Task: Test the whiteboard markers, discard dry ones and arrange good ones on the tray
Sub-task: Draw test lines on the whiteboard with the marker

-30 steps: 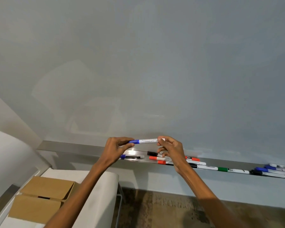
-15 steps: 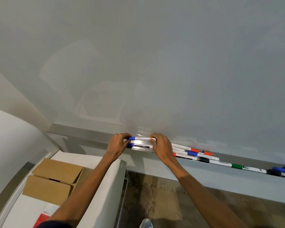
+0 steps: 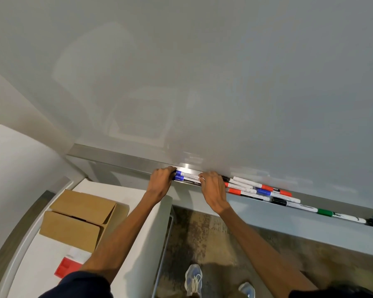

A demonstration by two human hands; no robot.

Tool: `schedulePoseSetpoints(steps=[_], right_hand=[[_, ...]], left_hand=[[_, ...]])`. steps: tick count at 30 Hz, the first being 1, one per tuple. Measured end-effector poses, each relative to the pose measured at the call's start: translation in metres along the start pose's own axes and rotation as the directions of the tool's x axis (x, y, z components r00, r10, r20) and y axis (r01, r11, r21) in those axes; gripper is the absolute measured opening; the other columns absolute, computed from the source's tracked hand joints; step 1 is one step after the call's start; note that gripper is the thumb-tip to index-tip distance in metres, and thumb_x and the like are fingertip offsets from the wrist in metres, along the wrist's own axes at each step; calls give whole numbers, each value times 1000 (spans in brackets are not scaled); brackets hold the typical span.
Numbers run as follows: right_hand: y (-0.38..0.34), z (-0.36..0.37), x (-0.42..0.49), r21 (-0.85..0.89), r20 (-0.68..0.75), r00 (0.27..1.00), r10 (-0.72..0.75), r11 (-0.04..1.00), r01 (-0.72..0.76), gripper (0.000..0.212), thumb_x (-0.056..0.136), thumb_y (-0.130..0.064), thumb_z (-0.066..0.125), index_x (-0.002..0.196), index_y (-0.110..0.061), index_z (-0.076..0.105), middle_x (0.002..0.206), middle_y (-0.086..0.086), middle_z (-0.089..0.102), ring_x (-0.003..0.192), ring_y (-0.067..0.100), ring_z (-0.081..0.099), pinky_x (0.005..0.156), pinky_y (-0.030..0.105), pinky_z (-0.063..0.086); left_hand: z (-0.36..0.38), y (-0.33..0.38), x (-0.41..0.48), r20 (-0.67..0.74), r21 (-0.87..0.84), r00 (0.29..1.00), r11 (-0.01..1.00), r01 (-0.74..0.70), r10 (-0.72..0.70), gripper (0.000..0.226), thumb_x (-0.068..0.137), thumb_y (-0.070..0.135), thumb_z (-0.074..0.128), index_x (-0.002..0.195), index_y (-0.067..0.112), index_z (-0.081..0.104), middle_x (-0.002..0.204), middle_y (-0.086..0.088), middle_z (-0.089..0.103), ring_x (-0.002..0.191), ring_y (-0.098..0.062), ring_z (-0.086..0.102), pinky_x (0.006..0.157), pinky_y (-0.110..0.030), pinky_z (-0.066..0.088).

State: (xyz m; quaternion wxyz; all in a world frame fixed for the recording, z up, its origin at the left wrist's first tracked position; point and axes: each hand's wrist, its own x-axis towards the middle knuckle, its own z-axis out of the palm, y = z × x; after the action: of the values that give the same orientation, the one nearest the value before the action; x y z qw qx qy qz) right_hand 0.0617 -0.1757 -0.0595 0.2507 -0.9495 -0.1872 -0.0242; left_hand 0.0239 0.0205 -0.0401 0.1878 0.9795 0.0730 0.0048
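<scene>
Head view. The left hand (image 3: 160, 182) and right hand (image 3: 212, 189) each curl their fingers over one end of a blue-capped marker (image 3: 188, 174), the left at the blue cap, the right at the white barrel's far end. One second earlier this marker was held level in the air, above the metal tray (image 3: 116, 157); half a second ago it had come down to the tray, and now it lies along the tray at the foot of the whiteboard (image 3: 202, 72), just behind and parallel to a second blue-capped marker (image 3: 186, 180). To the right of the right hand, a loose cluster of markers lies on the same tray: a red-capped marker (image 3: 242, 192), a blue one (image 3: 265, 192) and a black one (image 3: 285, 202), with a green-capped marker (image 3: 329, 213) farther along. A cardboard box (image 3: 80, 218) with open flaps sits on the white table (image 3: 138, 244) at lower left. The camera now looks lower, so the person's shoes (image 3: 193, 278) show.
</scene>
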Motion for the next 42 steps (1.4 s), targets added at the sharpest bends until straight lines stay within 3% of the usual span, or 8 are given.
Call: schedulePoseSetpoints(steps=[5, 14, 17, 21, 23, 30, 36, 42], right_hand=[[5, 6, -4, -90, -36, 998, -60, 994, 57, 14, 79, 4, 76, 85, -9, 75, 79, 7, 70, 74, 23, 63, 69, 33, 52], [15, 3, -4, -85, -67, 995, -77, 994, 71, 22, 82, -1, 75, 103, -8, 75, 94, 9, 74, 87, 26, 67, 78, 34, 54], [21, -5, -5, -40, -104, 992, -72, 997, 69, 18, 90, -6, 67, 107, -9, 74, 98, 8, 74, 90, 26, 66, 81, 35, 52], [37, -27, -12, 49, -181, 983, 19, 999, -11, 18, 97, -12, 58, 107, -9, 73, 101, 7, 73, 95, 24, 64, 85, 37, 50], [52, -37, -18, 73, -215, 972, 92, 994, -78, 18, 98, -14, 58, 106, -9, 73, 102, 8, 73, 97, 26, 64, 87, 39, 49], [89, -61, -34, -46, -251, 953, 168, 982, -185, 12, 93, -13, 64, 101, -14, 72, 98, 8, 72, 93, 28, 64, 81, 40, 48], [106, -72, -40, -322, -199, 969, 149, 923, -208, 21, 81, -9, 74, 100, -17, 70, 92, 7, 69, 87, 27, 62, 75, 38, 46], [111, -72, -40, -424, -126, 984, 128, 890, -170, 34, 72, -5, 81, 101, -18, 70, 96, 6, 69, 90, 27, 62, 79, 40, 46]], left_hand=[[15, 2, -5, 5, 55, 1000, 998, -19, 18, 24, 97, 7, 50, 118, 15, 58, 115, -8, 64, 99, -27, 62, 99, -41, 40], [19, 5, -8, 8, 17, 1000, 1000, 11, -11, 33, 101, 16, 45, 133, 14, 47, 128, -10, 59, 115, -28, 57, 110, -48, 34], [17, 17, -7, -86, 15, 996, 1000, 13, -11, 33, 96, 12, 53, 129, 14, 53, 120, -11, 64, 108, -30, 60, 106, -48, 37], [11, 47, -7, -177, 8, 984, 1000, 0, 1, 18, 98, 21, 54, 112, 14, 65, 70, -9, 70, 63, -28, 65, 87, -42, 51], [13, 64, -7, -154, -8, 988, 1000, -30, 29, 21, 100, 32, 52, 103, 17, 66, 62, -5, 68, 57, -25, 64, 72, -38, 54], [34, 123, -4, -85, 8, 981, 984, -177, 177, 24, 95, 37, 56, 102, 16, 64, 80, -4, 70, 68, -21, 64, 59, -26, 39], [55, 153, 5, -53, 6, 956, 957, -290, 290, 22, 93, 19, 60, 114, 13, 64, 101, -10, 67, 85, -27, 64, 77, -38, 51], [73, 175, 9, 1, 63, 944, 942, -329, 329, 32, 81, 6, 70, 112, 12, 67, 97, -12, 65, 87, -31, 63, 76, -41, 51]])
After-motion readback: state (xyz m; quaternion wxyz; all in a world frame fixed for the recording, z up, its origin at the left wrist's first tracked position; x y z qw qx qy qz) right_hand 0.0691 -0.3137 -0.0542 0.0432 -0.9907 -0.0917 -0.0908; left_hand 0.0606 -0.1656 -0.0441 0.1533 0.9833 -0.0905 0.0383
